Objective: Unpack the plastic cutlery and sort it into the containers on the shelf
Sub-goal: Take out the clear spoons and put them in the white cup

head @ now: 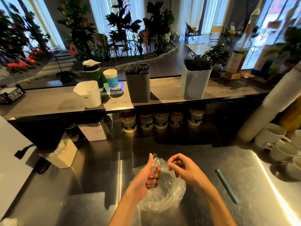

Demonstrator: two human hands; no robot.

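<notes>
A clear plastic bag (164, 196) lies on the steel counter in front of me. My left hand (146, 175) grips a bunch of clear plastic spoons (156, 160) upright above the bag, thumb up. My right hand (184, 168) pinches the bag's upper edge beside the spoons. On the wooden shelf (57, 101) stand an empty white container (88, 94), a dark grey container (138, 84) full of dark cutlery and a pale blue container (194, 82) full of dark cutlery.
A paper cup (111, 77) and a green bottle (93, 74) stand behind the white container. Jars (160, 121) line up under the shelf. White mugs (276, 144) sit at the right, a teal stick (227, 186) lies on the counter, and a white box (61, 154) stands left.
</notes>
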